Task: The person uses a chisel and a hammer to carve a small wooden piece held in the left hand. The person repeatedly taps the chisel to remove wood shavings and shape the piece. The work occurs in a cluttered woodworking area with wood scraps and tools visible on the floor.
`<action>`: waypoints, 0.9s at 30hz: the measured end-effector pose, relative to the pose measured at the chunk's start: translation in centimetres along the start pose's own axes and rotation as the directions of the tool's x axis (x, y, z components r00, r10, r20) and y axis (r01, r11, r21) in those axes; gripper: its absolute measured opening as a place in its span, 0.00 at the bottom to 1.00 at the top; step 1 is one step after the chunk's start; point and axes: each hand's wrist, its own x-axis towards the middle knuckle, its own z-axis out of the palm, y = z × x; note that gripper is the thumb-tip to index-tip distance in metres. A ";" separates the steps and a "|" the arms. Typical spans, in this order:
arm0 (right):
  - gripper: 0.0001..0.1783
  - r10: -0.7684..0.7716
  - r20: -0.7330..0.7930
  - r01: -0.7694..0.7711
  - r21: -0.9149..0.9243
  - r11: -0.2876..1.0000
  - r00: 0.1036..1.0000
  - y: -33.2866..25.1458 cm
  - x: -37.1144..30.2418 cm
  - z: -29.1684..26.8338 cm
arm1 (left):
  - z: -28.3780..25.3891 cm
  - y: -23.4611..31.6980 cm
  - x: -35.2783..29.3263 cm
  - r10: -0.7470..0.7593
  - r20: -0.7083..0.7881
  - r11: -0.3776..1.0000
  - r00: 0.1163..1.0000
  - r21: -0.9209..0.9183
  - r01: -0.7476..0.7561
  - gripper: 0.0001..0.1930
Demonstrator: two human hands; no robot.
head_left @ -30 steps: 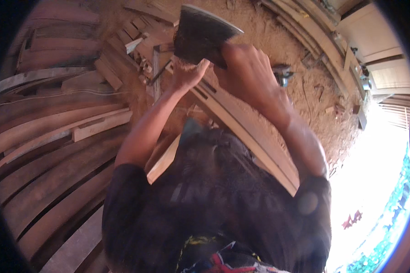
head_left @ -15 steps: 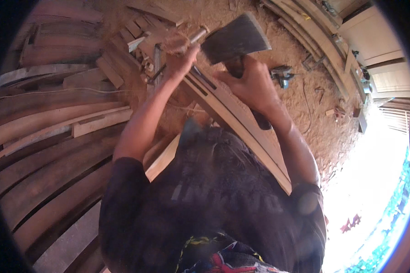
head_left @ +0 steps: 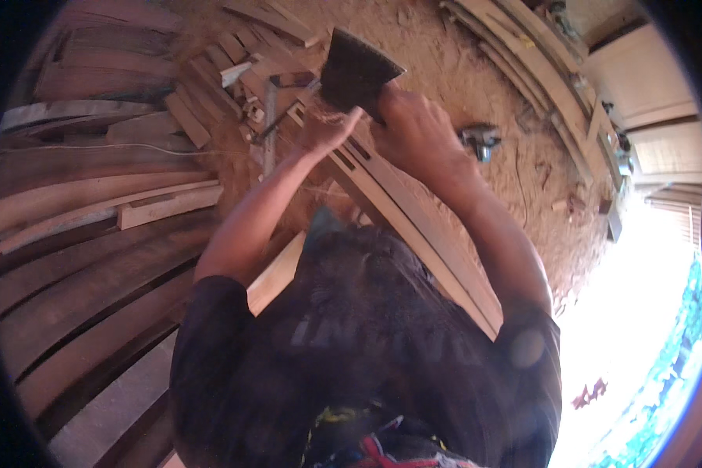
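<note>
My right hand [head_left: 421, 134] is closed around a hatchet [head_left: 357, 72], gripping it close to its broad dark head. The flat of that head lies over the top of my left hand [head_left: 324, 132], which is closed on a chisel. In the current picture the hatchet and my fingers hide the chisel almost wholly. Below my hands, a pair of wooden beams [head_left: 417, 226] lies side by side, running diagonally from upper left to lower right. Narrow slots are cut in their upper faces, right beside my left hand.
Stacked dark planks [head_left: 93, 242] fill the left side. Offcuts [head_left: 187, 117] lie in a pile at upper left. A power tool with a teal part [head_left: 482, 140] rests on the shaving-strewn floor. Long boards [head_left: 538, 70] line the upper right; bright daylight enters at lower right.
The hatchet head has moved left and down, from beside the chisel's handle to over it. My left hand has shifted slightly right and down.
</note>
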 end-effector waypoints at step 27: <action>0.14 0.124 0.098 -0.126 0.008 0.992 0.987 -0.5 0.0 0.5 | 0.6 -1.2 -0.4 -0.246 0.162 0.962 0.956 -0.078 0.261 0.12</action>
